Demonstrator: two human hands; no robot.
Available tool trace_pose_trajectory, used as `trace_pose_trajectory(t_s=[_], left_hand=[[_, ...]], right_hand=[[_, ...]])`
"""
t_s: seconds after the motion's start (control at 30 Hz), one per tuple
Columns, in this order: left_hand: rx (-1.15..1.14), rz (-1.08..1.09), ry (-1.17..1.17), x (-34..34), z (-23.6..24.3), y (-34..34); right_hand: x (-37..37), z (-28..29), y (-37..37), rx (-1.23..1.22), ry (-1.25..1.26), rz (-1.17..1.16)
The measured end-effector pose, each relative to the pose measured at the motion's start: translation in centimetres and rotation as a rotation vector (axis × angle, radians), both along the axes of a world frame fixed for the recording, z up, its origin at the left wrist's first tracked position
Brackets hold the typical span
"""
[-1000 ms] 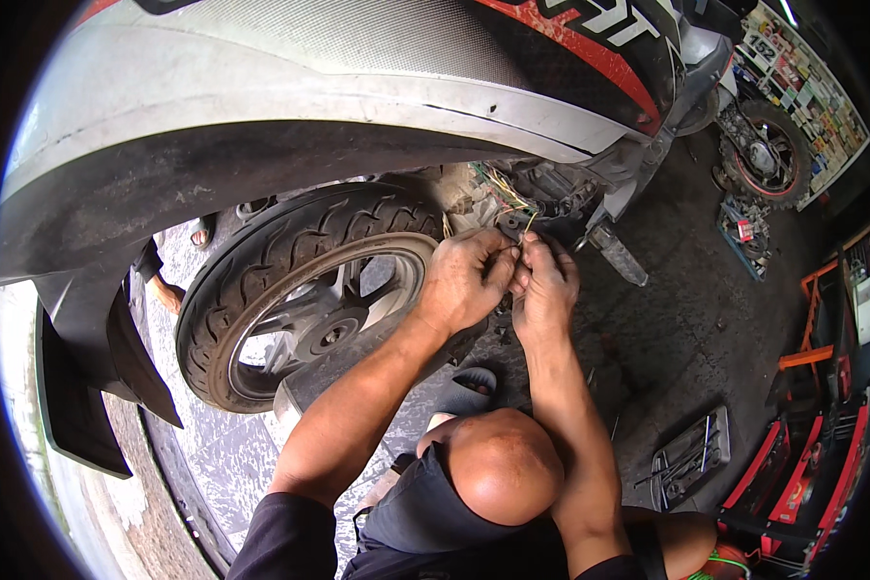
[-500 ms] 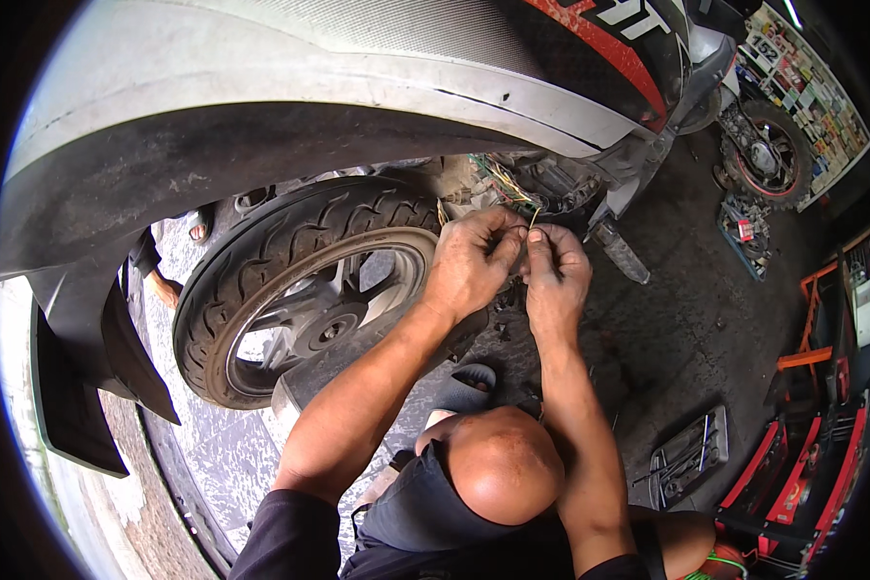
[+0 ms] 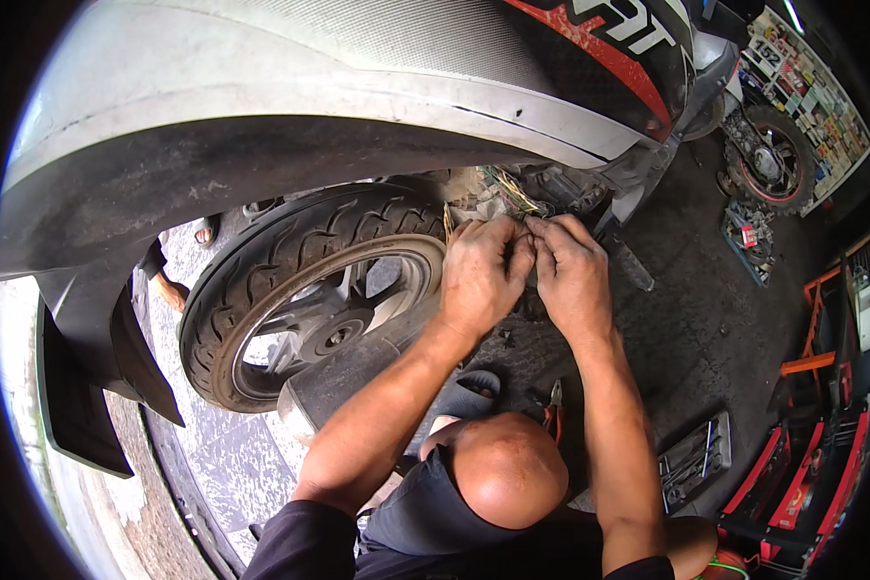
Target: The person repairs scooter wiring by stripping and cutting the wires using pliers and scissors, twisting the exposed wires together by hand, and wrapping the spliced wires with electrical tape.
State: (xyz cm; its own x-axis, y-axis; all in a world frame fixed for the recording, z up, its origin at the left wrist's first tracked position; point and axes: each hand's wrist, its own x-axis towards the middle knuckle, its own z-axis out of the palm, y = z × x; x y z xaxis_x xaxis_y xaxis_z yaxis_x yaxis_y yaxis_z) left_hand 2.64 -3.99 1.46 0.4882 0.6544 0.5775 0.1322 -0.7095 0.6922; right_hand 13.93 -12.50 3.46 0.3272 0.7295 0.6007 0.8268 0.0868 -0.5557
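Note:
My left hand (image 3: 483, 275) and my right hand (image 3: 572, 275) meet fingertip to fingertip below the scooter's body. Both are closed in a pinch on a thin electrical wire, which my fingers mostly hide. Just beyond them, a bundle of coloured wires (image 3: 514, 189) hangs out from the scooter's underside. The rear wheel (image 3: 336, 333), with its black tyre and grey spokes, stands to the left of my left hand. Above everything stretches the scooter's white and black body panel (image 3: 290, 72).
Pliers (image 3: 555, 411) with red handles lie on the floor by my knee. A tray of wrenches (image 3: 696, 462) sits at right, near a red tool cabinet (image 3: 793, 483). Farther off are a blue parts tray (image 3: 747, 246) and another wheel (image 3: 773, 159). Another person's hand (image 3: 169, 292) shows at left.
My right hand has turned, its back now facing up, and its forearm has shifted right, uncovering the pliers. Both hands stay together at the wire. The whole view has shifted slightly.

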Motion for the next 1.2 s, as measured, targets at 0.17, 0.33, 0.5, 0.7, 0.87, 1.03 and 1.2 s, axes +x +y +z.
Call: trace_pose_trajectory(t_s=[0.17, 0.33, 0.5, 0.7, 0.87, 1.03, 1.2], left_hand=[[0.071, 0.076, -0.094, 0.5, -1.0, -1.4], [-0.015, 0.056, -0.147, 0.1, -1.7, -1.7], [-0.045, 0.031, -0.103, -0.2, -1.8, -1.0], [-0.042, -0.004, -0.054, -0.4, -1.7, -0.7], [-0.062, -0.045, -0.063, -0.5, -1.8, -0.8], [-0.033, -0.060, -0.028, -0.7, -2.0, -0.7], [0.014, -0.040, -0.020, -1.0, -2.2, -0.7]], right_hand=[[0.3, -0.2, -0.1, -0.009, 0.040, 0.017], [0.7, -1.0, -0.5, 0.025, 0.158, 0.037], [0.8, -1.9, -0.3, 0.019, 0.463, 0.078], [-0.2, -2.8, -0.5, 0.107, 0.910, 0.142], [-1.7, -3.5, -0.3, 0.250, 1.193, 0.117], [-2.3, -3.6, -0.3, 0.325, 1.354, 0.095], [-2.2, -3.6, -0.5, 0.307, 1.371, 0.092]])
